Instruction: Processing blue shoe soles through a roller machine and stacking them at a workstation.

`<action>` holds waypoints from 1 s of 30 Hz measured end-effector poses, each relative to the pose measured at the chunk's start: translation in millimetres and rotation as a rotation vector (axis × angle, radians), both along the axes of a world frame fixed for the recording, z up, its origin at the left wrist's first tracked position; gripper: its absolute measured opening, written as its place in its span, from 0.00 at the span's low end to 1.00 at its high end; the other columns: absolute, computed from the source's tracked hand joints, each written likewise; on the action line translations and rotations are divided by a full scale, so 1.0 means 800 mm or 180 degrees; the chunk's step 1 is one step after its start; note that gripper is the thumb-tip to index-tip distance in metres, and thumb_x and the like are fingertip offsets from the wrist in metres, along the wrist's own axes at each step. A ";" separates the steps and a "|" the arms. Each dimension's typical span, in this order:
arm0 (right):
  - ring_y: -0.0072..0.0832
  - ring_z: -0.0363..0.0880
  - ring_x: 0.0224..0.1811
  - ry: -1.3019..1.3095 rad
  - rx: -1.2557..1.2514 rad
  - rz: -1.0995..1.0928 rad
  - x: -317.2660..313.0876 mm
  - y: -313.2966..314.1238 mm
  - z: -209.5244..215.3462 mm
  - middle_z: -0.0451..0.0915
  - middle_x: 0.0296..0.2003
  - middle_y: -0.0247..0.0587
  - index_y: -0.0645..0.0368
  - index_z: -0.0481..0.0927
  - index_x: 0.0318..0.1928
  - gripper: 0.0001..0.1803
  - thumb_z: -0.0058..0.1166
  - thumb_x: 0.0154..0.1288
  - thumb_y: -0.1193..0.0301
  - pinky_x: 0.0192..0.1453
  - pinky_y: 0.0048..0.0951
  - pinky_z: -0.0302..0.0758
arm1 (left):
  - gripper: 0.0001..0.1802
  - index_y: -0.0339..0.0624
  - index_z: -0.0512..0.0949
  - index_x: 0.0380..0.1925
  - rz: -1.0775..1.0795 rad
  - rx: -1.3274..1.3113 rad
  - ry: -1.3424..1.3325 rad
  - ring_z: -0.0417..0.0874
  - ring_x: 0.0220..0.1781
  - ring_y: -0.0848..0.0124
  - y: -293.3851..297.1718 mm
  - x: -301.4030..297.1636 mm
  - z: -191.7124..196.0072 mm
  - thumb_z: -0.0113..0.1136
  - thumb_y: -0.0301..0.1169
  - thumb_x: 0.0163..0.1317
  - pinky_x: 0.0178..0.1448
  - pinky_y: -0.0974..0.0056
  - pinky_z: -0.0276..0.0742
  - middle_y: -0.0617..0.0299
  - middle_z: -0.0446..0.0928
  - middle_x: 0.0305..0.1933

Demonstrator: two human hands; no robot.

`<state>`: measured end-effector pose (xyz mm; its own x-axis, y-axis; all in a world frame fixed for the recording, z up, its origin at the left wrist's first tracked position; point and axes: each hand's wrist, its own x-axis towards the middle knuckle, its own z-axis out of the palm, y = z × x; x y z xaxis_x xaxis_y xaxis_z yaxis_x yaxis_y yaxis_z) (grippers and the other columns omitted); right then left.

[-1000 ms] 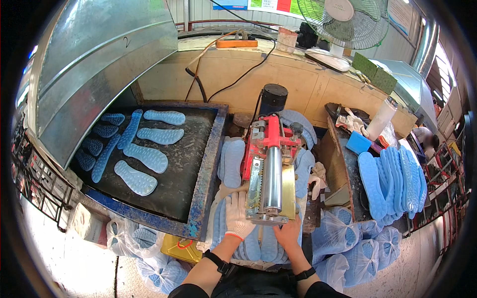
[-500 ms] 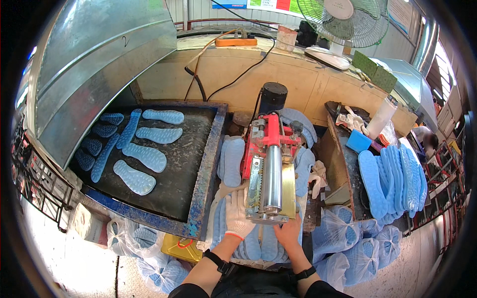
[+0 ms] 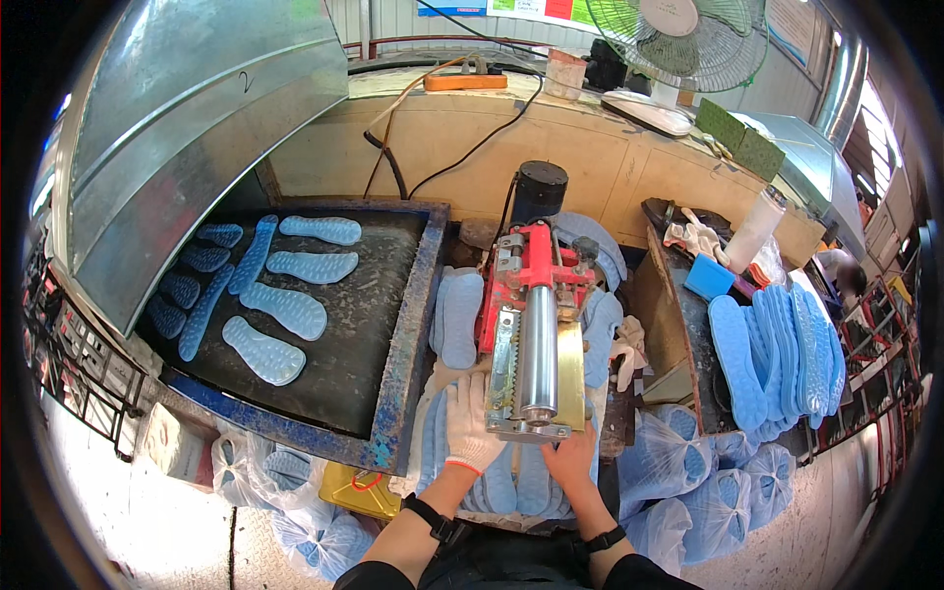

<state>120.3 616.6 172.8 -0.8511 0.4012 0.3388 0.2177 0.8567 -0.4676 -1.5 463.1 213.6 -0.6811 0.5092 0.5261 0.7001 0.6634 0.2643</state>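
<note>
A red machine with a shiny metal roller (image 3: pixel 540 354) stands in the middle, its roller pointing toward me. To the left of the roller's near end, my left hand (image 3: pixel 470 425) in a white glove lies with fingers stretched out along the machine's side, over blue insoles. My bare right hand (image 3: pixel 570 458) reaches up to the right of the same end. Its fingertips are partly hidden by the machine's end plate, so what they hold cannot be made out. Stacked blue insoles (image 3: pixel 500 484) lie under and between both hands.
At left, blue insoles (image 3: pixel 283 310) are spread on a black belt (image 3: pixel 344 383) in a blue frame, below a metal hood (image 3: pixel 211 108). Upright insoles (image 3: pixel 777 354) fill the right bench's front. Bagged insoles (image 3: pixel 678 462) lie low at right. A fan (image 3: pixel 678 39) stands at the back.
</note>
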 end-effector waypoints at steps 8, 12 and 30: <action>0.51 0.60 0.68 -0.0052 -0.0003 -0.0006 0.001 0.002 -0.001 0.65 0.63 0.53 0.58 0.69 0.62 0.39 0.66 0.46 0.66 0.67 0.50 0.58 | 0.30 0.37 0.77 0.50 0.0046 -0.0026 -0.0237 0.68 0.51 0.48 0.002 0.005 0.005 0.56 0.47 0.52 0.57 0.46 0.62 0.42 0.69 0.52; 0.51 0.60 0.68 -0.0078 -0.0020 0.0009 0.001 0.002 -0.002 0.65 0.63 0.53 0.58 0.69 0.62 0.40 0.66 0.45 0.66 0.67 0.50 0.58 | 0.31 0.36 0.76 0.51 0.0094 -0.0050 0.0197 0.68 0.52 0.47 0.000 0.005 0.005 0.57 0.47 0.52 0.58 0.45 0.62 0.40 0.68 0.54; 0.54 0.63 0.66 -0.0004 0.0095 0.0038 0.002 0.004 0.002 0.68 0.61 0.56 0.57 0.73 0.58 0.33 0.64 0.50 0.62 0.65 0.53 0.61 | 0.29 0.35 0.75 0.51 0.0003 0.0007 0.0073 0.68 0.56 0.44 0.001 0.007 0.007 0.57 0.43 0.51 0.59 0.43 0.63 0.41 0.67 0.55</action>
